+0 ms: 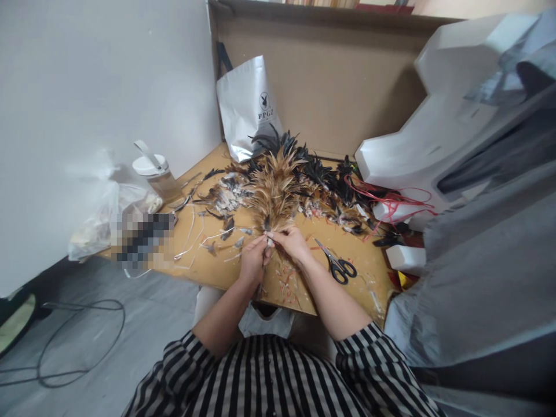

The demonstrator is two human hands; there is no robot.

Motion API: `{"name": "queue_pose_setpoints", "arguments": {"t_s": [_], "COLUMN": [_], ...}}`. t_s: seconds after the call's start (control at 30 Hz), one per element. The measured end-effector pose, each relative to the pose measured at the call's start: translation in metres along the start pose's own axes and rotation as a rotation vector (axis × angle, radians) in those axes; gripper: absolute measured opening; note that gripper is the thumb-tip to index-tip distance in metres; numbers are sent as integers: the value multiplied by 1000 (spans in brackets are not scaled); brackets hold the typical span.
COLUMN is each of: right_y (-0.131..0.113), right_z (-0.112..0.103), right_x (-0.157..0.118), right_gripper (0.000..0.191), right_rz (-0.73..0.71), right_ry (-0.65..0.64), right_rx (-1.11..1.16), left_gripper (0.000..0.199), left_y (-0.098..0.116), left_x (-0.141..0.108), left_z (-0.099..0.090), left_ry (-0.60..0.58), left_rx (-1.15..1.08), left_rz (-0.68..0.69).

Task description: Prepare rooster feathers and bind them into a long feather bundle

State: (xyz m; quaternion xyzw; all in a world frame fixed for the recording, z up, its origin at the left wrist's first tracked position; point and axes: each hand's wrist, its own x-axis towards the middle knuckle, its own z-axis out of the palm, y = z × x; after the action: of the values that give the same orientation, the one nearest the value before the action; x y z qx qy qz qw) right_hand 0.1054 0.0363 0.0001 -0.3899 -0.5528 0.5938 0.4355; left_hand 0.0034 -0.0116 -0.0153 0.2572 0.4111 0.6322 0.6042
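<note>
Both my hands meet at the near end of a bunch of brown feathers [273, 185], which fans out away from me over the table. My left hand [255, 258] is closed around the narrow base of the bunch. From the other side, my right hand [292, 240] pinches the same base with thumb and finger. Something small and whitish shows between the fingertips, too small to make out. Black feathers [317, 171] lie heaped behind and to the right of the bunch. Right of my right hand rest scissors [336, 263] with black handles.
On the left stand a lidded cup [163, 179] and a clear plastic bag [98, 226]. A silver bag [243, 104] leans at the back. Red cord [399, 202] and white foam pieces [406, 259] sit at the right. Scraps litter the wooden table [217, 272]; a cable [82, 359] loops on the floor.
</note>
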Motion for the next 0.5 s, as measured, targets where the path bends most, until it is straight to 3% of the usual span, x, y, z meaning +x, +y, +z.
{"name": "queue_pose_setpoints", "arguments": {"t_s": [0.27, 0.5], "right_y": [5, -2], "right_z": [4, 0], "right_x": [2, -5], "right_gripper": [30, 37], "right_rz": [65, 206], "right_ry": [35, -46], "right_rx": [103, -23], "left_gripper": [29, 31], "left_y": [0, 6], "left_x": [-4, 4], "left_z": [3, -8], "left_ry": [10, 20], "left_rx": [16, 118], "left_rz": [-3, 158]}}
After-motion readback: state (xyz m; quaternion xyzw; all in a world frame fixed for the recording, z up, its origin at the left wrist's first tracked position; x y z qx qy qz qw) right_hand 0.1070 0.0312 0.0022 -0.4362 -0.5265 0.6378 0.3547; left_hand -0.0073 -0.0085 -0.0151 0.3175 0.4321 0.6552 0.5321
